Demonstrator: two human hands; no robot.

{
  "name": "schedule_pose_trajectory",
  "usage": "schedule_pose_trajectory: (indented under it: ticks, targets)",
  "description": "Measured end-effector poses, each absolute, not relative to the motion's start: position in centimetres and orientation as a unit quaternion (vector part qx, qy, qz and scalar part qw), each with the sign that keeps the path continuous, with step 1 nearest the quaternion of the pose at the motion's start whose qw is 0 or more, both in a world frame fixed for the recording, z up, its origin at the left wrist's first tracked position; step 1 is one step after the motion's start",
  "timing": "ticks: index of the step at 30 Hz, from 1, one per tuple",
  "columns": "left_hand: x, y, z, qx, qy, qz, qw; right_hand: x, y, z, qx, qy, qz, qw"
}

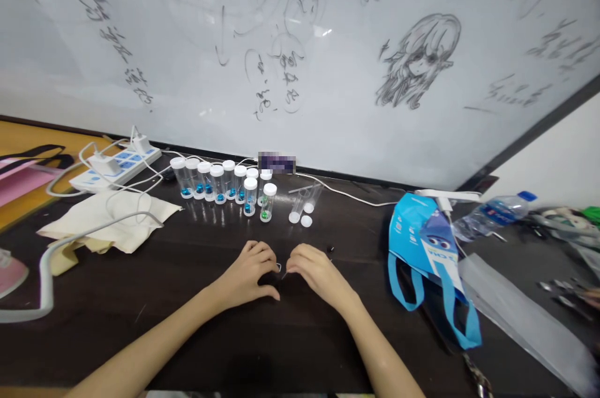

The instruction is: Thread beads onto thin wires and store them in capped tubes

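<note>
My left hand (255, 274) rests low over the dark table, fingers curled and thumb spread apart from them. By its fingertips is a tiny pale, shiny thing (280, 267), too small to name. Facing it, my right hand (317, 271) has its fingers pressed together, and a thin dark sliver shows below their tips. Beyond my hands stand several clear tubes with white caps, most with blue beads inside, such as this tube (250, 197). One tube (267, 202) contains green beads. To their right are clear tubes (300, 203) without caps on and loose white caps (306, 221).
A small black piece (330, 248) lies beyond my right hand. On the left are a power strip (117, 168), a cream cloth (112, 220) and a thick white cable (47, 273). A blue bag (412, 229) and a water bottle (499, 213) lie right. A whiteboard (328, 104) stands behind.
</note>
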State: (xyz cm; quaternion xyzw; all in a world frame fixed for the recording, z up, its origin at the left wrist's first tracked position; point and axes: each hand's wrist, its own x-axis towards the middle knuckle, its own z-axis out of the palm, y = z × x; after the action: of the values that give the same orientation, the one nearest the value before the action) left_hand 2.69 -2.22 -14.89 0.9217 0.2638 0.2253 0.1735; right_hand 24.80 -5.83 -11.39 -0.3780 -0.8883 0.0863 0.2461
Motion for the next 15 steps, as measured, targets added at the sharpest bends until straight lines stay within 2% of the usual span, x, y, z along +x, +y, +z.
schedule_pose_trajectory:
  ticks: [7, 15]
  targets:
    - [3.6, -2.7, -15.9, 0.925, 0.262, 0.215, 0.17, 24.0, -6.1, -12.4, -0.344, -0.925, -0.012, 0.16]
    - [3.5, -2.6, -16.0, 0.927, 0.26, 0.213, 0.167, 23.5, -6.4, -12.5, -0.317, -0.935, -0.099, 0.123]
